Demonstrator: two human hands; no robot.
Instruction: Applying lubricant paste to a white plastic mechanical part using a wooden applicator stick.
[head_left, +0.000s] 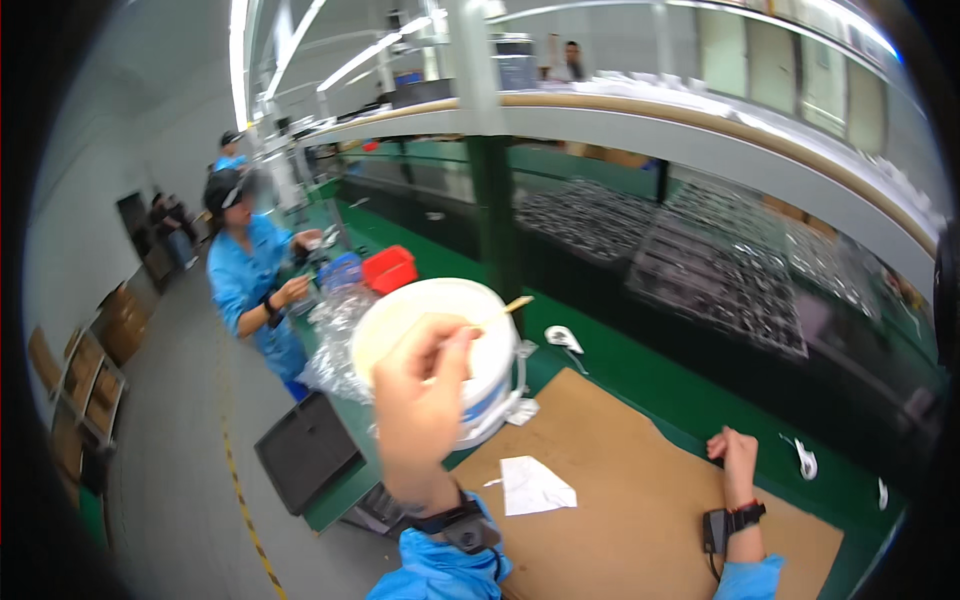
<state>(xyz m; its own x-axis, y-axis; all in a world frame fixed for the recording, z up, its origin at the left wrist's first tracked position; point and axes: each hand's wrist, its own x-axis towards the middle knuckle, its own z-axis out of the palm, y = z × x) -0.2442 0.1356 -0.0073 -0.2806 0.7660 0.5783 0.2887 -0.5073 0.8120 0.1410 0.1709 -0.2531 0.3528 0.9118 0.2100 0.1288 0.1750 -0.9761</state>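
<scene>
Tan stick (519, 304) slants away rightward over the white bucket (492, 388).

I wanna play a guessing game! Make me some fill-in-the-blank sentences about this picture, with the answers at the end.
1. In the picture, the left grip shows in front of a round bucket coloured ____.
2. The other grip, farther from the bucket, is the person's ____ one.
3. Next to the blue bin is a bin coloured ____.
4. The white paper lies on a brown sheet of ____.

Missing words: white; right; red; cardboard.
</scene>
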